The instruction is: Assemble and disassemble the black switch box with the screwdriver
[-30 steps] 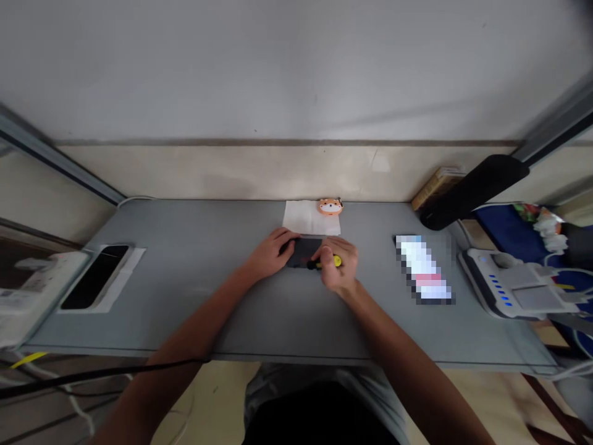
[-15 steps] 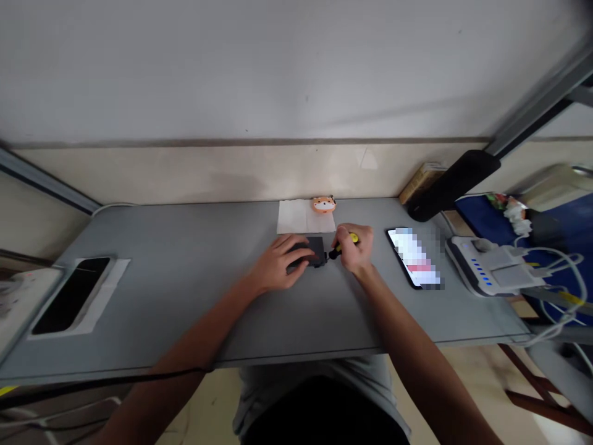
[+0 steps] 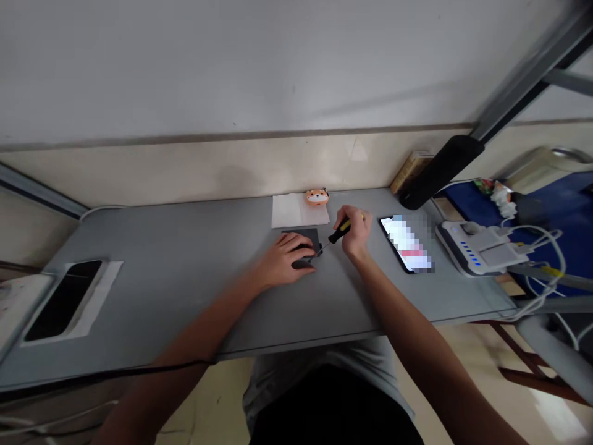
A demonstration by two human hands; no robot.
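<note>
My left hand (image 3: 288, 259) lies over a dark grey, flat rectangular device (image 3: 311, 236), its fingers curled across the top and holding it against the desk. In my right hand (image 3: 356, 232) is a screwdriver (image 3: 340, 231) with a black and yellow handle, gripped in closed fingers. Its thin metal shaft slants down to the left, and the tip is near the device's right side, by my left fingertips. Whether the tip touches the device I cannot tell. Much of the device is hidden under my left hand.
Behind the device are a folded white paper (image 3: 287, 211) and an orange animal-face case (image 3: 317, 197). To the right are a lit phone (image 3: 407, 244), a black cylinder (image 3: 442, 172) and a power strip (image 3: 467, 250) with cables. A dark-screened phone (image 3: 65, 300) lies far left.
The screwdriver has drawn back from the device, so its shaft now shows. My left fingers have shifted slightly over the device. The whole view has moved a little.
</note>
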